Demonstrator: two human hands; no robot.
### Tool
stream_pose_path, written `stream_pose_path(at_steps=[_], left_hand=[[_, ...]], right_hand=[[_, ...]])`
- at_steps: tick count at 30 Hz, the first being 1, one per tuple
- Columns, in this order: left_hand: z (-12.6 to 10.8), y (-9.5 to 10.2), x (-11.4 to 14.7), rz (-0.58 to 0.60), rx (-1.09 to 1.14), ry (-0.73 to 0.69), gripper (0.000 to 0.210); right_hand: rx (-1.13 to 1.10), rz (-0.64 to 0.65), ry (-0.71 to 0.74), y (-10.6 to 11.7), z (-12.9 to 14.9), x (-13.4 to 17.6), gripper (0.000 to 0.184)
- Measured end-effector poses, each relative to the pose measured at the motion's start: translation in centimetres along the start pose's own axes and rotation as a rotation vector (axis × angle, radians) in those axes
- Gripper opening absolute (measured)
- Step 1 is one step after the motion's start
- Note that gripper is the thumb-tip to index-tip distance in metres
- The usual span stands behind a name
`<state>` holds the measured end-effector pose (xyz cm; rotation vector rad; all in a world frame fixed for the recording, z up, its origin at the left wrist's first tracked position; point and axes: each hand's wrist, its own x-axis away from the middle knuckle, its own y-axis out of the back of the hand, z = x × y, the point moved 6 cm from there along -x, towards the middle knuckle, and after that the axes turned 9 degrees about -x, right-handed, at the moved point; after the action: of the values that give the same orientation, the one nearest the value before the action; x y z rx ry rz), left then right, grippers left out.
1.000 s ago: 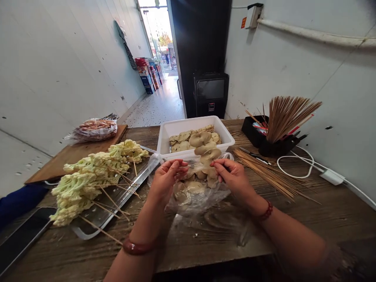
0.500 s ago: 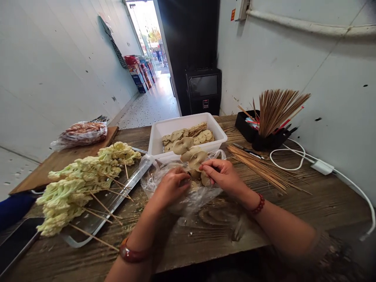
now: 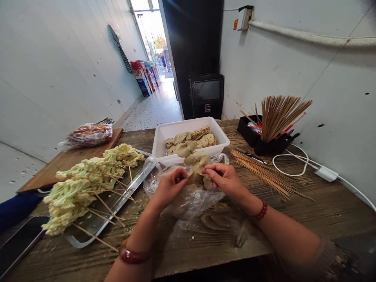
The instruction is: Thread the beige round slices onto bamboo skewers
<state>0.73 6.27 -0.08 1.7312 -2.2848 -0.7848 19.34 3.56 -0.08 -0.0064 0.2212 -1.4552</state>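
Above a crumpled clear plastic bag (image 3: 188, 203), my right hand (image 3: 225, 178) pinches the near end of a skewer carrying several thin, beige-brown round slices (image 3: 194, 156). The skewer itself is mostly hidden by them, and they lean away toward the white tub. My left hand (image 3: 172, 184) is just left of it, thumb and fingertips closed on the edge of another beige slice (image 3: 190, 172). More slices lie in the bag, partly covered by my hands. The white plastic tub (image 3: 157, 143) behind holds finished-looking skewers of similar slices (image 3: 207, 141).
Cauliflower skewers (image 3: 88, 176) lie across a metal tray (image 3: 102, 225) at left. Beyond is a wooden board (image 3: 38, 176) with a bagged reddish food (image 3: 91, 134). Loose bamboo skewers (image 3: 261, 176), a black holder full of skewers (image 3: 249, 131) and a white cable (image 3: 326, 174) are at right. A phone (image 3: 22, 241) lies front left.
The camera view has shifted slightly. My left fingertips have come up from the bag and now hold a slice beside the skewer. My right hand keeps its grip on the skewer.
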Motion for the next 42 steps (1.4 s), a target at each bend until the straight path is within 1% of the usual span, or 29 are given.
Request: stream_pose_path(at_steps=[2,4,6,7,9,13,18,23,26,29,32,34,36,39,42], left_hand=[[0.5,1.1,0.1,-0.128,0.278,0.129,0.013],[0.9,1.8,0.3,-0.219,0.528,0.224,0.028],[1.2,2.0,0.5,-0.254,0.716,0.281,0.042],[1.3,2.0,0.5,-0.265,0.784,0.3,0.045],[1.6,2.0,0.5,-0.295,0.87,0.322,0.045],[1.7,2.3,0.6,-0.352,0.932,0.299,0.04],[1.4,2.5,0.6,-0.374,0.928,0.256,0.049],[1.4,2.8,0.5,-0.391,0.95,0.242,0.054],[1.6,3.1,0.5,-0.406,0.993,0.227,0.047],[1.9,3.3,0.5,-0.421,1.024,0.246,0.036],[2.3,3.2,0.6,-0.421,1.022,0.28,0.026],[2.4,3.2,0.6,-0.418,1.018,0.289,0.024],[2.5,3.2,0.6,-0.416,1.017,0.293,0.026],[2.5,3.1,0.5,-0.398,1.025,0.296,0.038],[2.6,2.8,0.4,-0.372,1.042,0.3,0.038]], right_hand=[[-0.025,-0.011,-0.003,0.2,-0.3,0.0,0.034],[-0.044,-0.018,-0.01,0.3,-0.5,0.0,0.034],[-0.05,-0.015,-0.015,0.3,-0.6,0.1,0.036],[-0.049,-0.011,-0.014,0.2,-0.5,0.2,0.036],[-0.042,0.001,-0.007,-0.1,-0.4,0.4,0.037],[-0.035,0.013,-0.025,-0.6,-0.4,0.7,0.038],[-0.035,0.022,-0.034,-0.7,-0.6,0.8,0.038],[-0.013,0.071,-0.034,-0.8,-1.1,0.9,0.034],[0.017,0.108,-0.025,-0.9,-1.3,0.9,0.033],[0.052,0.141,-0.005,-1.1,-1.3,1.0,0.033],[0.065,0.145,0.005,-1.1,-1.3,1.0,0.033],[0.056,0.147,-0.006,-1.1,-1.4,1.0,0.032],[0.049,0.144,-0.022,-1.1,-1.4,0.9,0.031],[0.052,0.128,-0.032,-0.9,-1.4,0.9,0.029],[0.044,0.132,-0.024,-1.0,-1.4,0.8,0.028]])
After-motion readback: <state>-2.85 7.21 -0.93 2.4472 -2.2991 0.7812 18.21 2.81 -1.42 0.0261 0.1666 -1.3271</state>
